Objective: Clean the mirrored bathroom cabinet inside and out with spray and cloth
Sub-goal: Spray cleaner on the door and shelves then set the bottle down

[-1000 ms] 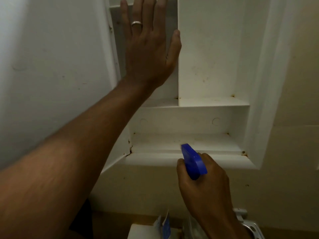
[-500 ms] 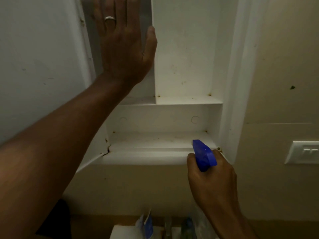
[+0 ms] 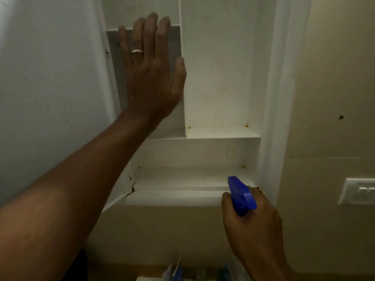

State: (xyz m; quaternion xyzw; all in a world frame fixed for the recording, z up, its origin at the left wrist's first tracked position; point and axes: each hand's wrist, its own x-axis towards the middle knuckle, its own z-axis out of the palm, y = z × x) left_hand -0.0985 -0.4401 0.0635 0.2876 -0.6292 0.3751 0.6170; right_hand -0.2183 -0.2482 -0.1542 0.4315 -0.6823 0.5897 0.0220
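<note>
The cabinet (image 3: 219, 78) is standing open on the wall, its shelves bare and speckled with rust at the corners. The right hand (image 3: 251, 226) is gripping the sprayer (image 3: 241, 194), nozzle aimed at the bottom shelf (image 3: 182, 179). The left hand (image 3: 152, 74) is reaching into the upper left compartment with fingers straight, holding nothing. The interior spraying step appears to be in hand. No cloth is visible, so wiping next calls for fetching one.

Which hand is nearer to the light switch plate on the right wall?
Right. The right hand, gripping the blue spray bottle, is just left of the switch plate; the left hand is far up-left, inside the cabinet.
</note>
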